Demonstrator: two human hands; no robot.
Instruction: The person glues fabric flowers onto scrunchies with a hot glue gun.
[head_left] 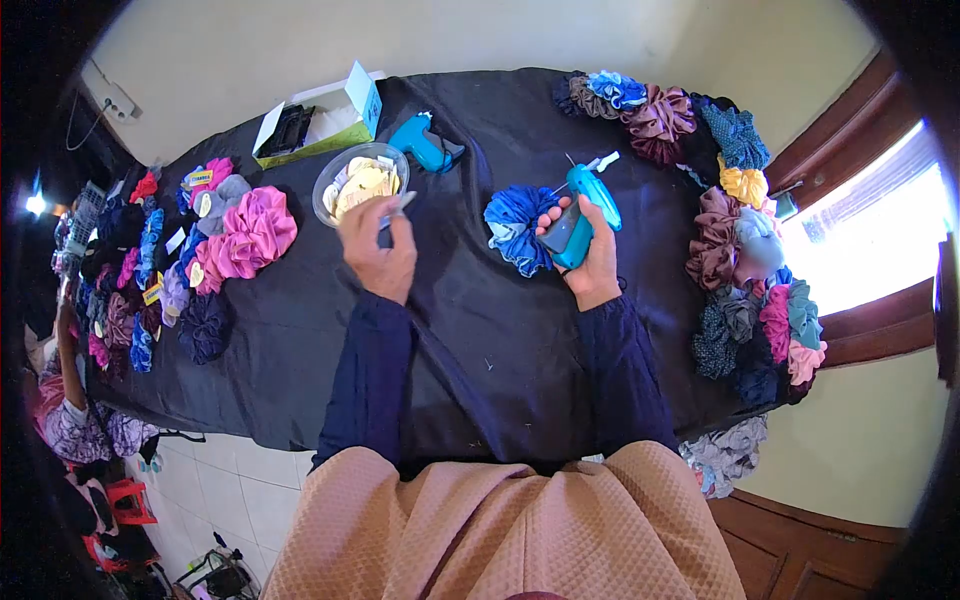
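My right hand [590,262] is wrapped round the handle of a teal tagging gun [597,198], its needle pointing away from me. A blue scrunchie [517,225] with a lighter blue patch lies just left of the gun, right at my right fingertips. Over the near right edge of a clear round bowl [320,199] is my left hand [378,252], thumb and fingers drawn together; what they pinch is too small to make out. Cream-coloured paper tags [365,184] fill the bowl.
A second teal tagging gun [424,144] lies behind the bowl, beside an open box [322,118]. Scrunchies, some tagged, are heaped at the left [252,232], and more line the right edge [712,240] of the black-covered table [490,390]. Another person's arm [70,345] shows far left.
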